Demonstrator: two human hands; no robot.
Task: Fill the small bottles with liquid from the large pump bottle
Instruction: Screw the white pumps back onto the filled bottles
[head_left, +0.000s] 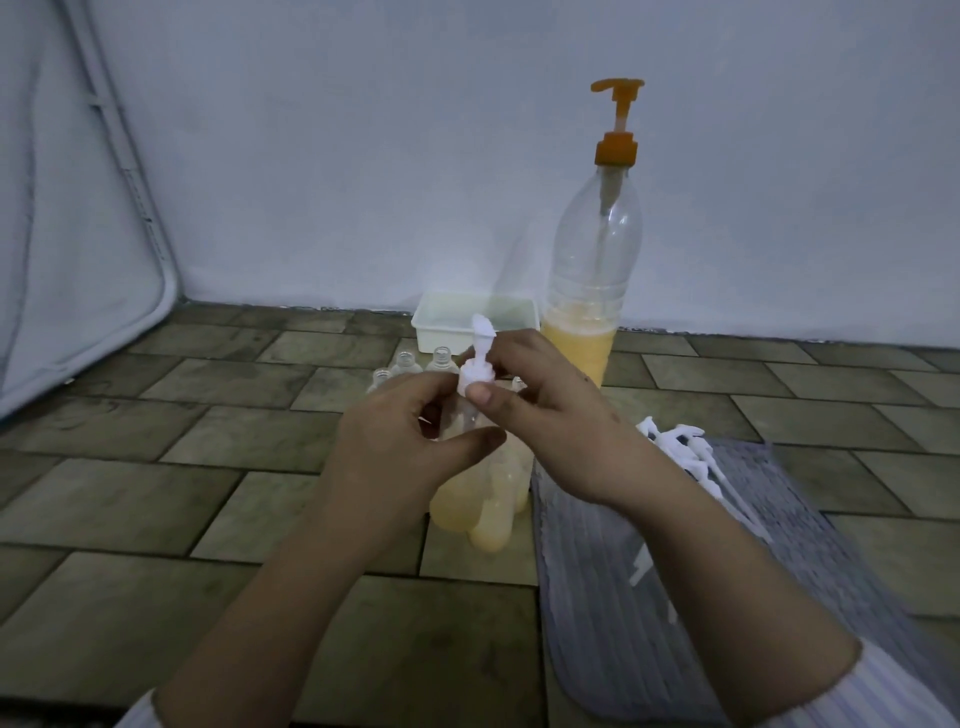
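The large pump bottle (592, 270) stands at the back, clear with an orange pump head and yellow liquid in its lower part. Over the floor in the middle, my left hand (395, 441) grips a small clear bottle (470, 415), mostly hidden by fingers. My right hand (545, 410) pinches the white pump cap (475, 364) sitting on that bottle's neck. Several empty small bottles (410, 364) stand uncapped behind my hands. Filled small bottles (488, 514) with yellow liquid lie below my hands.
A white plastic tray (431, 325) sits against the wall left of the pump bottle. A grey striped cloth (649, 571) lies to the right with several loose white pump caps (680, 447) on it. The floor is brown tile; a white fabric panel (78, 234) stands at left.
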